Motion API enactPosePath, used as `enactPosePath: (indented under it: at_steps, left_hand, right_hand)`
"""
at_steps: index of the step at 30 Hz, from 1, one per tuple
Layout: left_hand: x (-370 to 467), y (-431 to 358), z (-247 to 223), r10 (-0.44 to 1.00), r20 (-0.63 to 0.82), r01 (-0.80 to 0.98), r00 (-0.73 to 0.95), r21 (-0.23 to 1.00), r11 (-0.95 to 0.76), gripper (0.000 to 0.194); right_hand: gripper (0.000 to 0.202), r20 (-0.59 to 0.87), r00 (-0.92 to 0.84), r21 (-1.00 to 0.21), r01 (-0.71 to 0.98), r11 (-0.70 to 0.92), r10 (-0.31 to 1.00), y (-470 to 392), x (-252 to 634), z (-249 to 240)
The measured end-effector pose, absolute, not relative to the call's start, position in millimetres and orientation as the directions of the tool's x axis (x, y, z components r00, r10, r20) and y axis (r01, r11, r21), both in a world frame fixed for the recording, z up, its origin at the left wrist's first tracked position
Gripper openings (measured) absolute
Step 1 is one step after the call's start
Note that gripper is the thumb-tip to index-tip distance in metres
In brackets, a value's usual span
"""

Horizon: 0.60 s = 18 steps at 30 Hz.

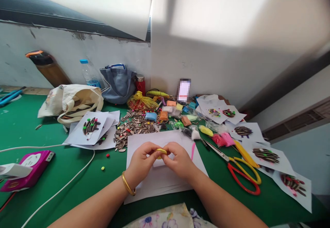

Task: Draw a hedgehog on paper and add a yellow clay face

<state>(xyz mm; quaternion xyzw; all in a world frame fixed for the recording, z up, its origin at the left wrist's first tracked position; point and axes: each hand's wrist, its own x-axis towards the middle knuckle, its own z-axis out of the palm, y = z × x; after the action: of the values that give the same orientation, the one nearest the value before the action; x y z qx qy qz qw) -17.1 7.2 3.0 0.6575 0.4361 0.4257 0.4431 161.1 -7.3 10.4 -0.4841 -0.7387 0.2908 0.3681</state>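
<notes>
Facing a pale, scuffed wall (77, 45) across a flat green surface (95, 183). From the head view, holding a small curved yellow piece (162, 151) over white paper (165, 185), with the fingers of left hand (141, 161) and right hand (177, 159) clamped on its opposite ends. Could thin, crease or tear if pinched harder on one end than the other; could drop onto the paper if gripped too loosely, and possibly dent on landing. Looks soft, smooth and pliable, though partly hidden by the grip. Surrounded by dry, striped, pointed seeds (134, 126) in a loose heap, a squashy-looking blue packet (151, 116), a flat pink strip (193, 151) on the paper, and metal scissors (227, 158) with looped red and yellow handles, to the paper's right
</notes>
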Motion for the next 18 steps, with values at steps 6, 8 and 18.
enactPosePath:
  at_steps: [6,8,18]
  left_hand:
    - [-16.4,5.2,7.9,0.945,0.195,0.15,0.263,0.959,-0.24,0.017]
    - [-16.7,4.6,8.4,0.941,0.223,0.171,0.256,0.947,-0.271,0.02]
    - [-13.6,3.6,6.8,0.956,0.027,0.028,0.294,0.999,-0.037,0.026]
  right_hand:
    - [0.01,0.253,-0.32,-0.814,0.44,0.38,0.913,-8.4,161.1,12.9]
    - [0.014,0.25,-0.32,-0.8,0.464,0.381,0.914,-8.3,161.0,13.3]
    - [0.012,0.25,-0.199,-0.861,0.402,0.312,0.947,-11.7,163.9,11.3]
